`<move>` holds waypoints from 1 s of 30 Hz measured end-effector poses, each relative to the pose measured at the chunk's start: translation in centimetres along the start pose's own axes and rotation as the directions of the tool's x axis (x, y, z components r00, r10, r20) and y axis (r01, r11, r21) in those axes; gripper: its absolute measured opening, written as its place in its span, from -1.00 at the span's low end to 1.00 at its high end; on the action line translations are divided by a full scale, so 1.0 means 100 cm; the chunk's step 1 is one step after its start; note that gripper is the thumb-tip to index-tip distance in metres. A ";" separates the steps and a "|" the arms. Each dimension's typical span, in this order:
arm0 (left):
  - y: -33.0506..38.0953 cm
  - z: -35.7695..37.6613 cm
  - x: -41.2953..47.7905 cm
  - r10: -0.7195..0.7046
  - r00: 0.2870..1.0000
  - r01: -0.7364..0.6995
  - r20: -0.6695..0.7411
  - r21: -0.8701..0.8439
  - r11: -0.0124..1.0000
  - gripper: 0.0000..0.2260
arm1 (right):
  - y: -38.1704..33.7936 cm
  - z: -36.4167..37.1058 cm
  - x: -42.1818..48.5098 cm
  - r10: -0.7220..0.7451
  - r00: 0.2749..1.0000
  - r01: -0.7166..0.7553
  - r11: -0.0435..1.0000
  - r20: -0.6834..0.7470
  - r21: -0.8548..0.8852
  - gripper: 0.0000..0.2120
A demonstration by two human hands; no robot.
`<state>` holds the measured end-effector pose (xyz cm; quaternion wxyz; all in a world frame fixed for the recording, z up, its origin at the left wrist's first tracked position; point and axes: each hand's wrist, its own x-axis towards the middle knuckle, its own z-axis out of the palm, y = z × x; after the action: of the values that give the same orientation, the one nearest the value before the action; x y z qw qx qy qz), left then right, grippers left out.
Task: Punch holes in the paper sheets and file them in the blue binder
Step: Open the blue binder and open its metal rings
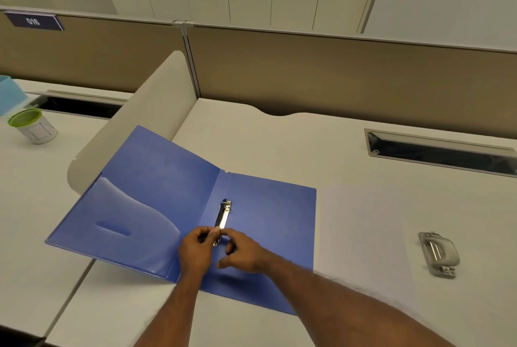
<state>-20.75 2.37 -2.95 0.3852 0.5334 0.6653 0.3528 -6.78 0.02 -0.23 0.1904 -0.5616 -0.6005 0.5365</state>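
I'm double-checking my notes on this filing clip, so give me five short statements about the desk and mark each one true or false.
1. The blue binder lies open on the desk. True.
2. Both hands are on the hole punch. False: the left hand and the right hand are at the binder's metal ring clip, and nothing touches the punch.
3. The paper sheets lie between the binder and the hole punch. True.
4. Sheets are already filed on the rings. False: no paper shows inside the binder.
5. The green-rimmed cup stands on the binder's left cover. False: it stands on the neighbouring desk, beyond the divider.
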 end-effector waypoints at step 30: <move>0.007 -0.007 0.007 -0.112 0.978 0.116 0.177 -0.013 0.993 -0.80 | 0.013 -0.006 0.001 -0.007 0.997 0.003 0.998 -0.081 -0.061 -0.61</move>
<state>-21.20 3.16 -2.13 0.4682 0.5188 0.6541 0.2894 -5.73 0.10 -1.17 0.1987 -0.5870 -0.6098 0.4941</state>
